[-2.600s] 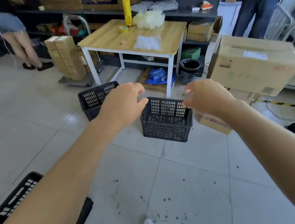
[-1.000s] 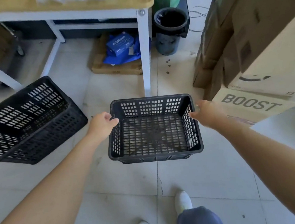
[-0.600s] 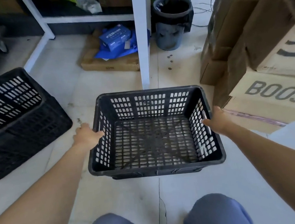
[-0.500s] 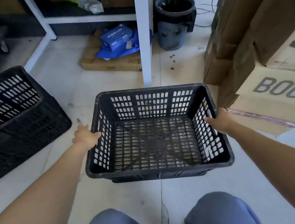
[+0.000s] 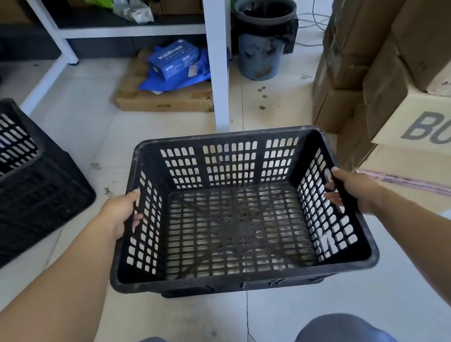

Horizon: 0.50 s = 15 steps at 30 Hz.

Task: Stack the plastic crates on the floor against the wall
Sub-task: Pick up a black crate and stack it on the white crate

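An empty black plastic crate (image 5: 243,275) with slotted walls is held off the tiled floor in front of my knees. My left hand (image 5: 120,213) grips its left rim, thumb on top and fingers under the edge. My right hand (image 5: 353,190) grips the right rim the same way. A second black crate (image 5: 22,190) stands on the floor at the left, apart from the one I hold.
A white table leg (image 5: 218,55) stands just beyond the crate. A dark bin (image 5: 264,35) is behind it. Stacked cardboard boxes (image 5: 405,69) crowd the right side. A flat carton with a blue box (image 5: 171,63) lies under the table.
My hands went from reaching out to gripping both rims of the crate. The crate now sits closer and larger in view, raised toward me.
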Each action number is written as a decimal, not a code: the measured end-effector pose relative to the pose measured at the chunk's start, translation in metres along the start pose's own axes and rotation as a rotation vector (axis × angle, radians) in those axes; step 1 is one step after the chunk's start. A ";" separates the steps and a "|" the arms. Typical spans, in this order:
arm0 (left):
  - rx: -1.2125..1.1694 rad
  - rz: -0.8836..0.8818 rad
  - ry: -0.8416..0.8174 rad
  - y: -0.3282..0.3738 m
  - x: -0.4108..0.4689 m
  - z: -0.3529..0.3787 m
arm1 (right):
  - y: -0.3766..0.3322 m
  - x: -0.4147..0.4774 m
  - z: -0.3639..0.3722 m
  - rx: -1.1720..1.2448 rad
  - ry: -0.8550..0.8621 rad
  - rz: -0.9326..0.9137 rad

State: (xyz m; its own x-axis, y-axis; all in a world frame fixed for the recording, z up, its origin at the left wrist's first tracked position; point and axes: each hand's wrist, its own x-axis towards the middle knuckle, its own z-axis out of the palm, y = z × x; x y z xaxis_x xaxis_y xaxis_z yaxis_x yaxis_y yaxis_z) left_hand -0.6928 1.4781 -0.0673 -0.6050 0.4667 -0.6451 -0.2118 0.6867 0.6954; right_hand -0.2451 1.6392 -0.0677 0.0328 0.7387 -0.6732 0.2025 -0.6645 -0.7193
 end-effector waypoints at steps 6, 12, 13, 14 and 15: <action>-0.057 -0.036 0.003 0.006 -0.006 -0.001 | -0.004 0.004 0.002 0.027 0.052 0.020; -0.039 -0.162 0.039 0.003 -0.038 -0.016 | -0.028 -0.026 0.009 -0.074 0.118 -0.018; -0.042 -0.176 0.045 0.006 -0.048 -0.023 | -0.036 -0.037 0.011 -0.093 0.124 -0.025; -0.047 -0.191 0.057 0.010 -0.059 -0.031 | -0.046 -0.049 0.012 -0.112 0.125 -0.030; -0.054 -0.207 0.071 0.016 -0.072 -0.040 | -0.056 -0.062 0.014 -0.129 0.122 -0.031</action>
State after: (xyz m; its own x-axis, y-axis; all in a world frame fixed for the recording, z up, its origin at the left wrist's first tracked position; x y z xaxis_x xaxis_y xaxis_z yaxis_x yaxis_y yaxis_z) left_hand -0.6839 1.4335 0.0029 -0.5961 0.2772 -0.7535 -0.3767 0.7322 0.5674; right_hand -0.2719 1.6290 0.0122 0.1412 0.7722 -0.6195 0.3293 -0.6267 -0.7062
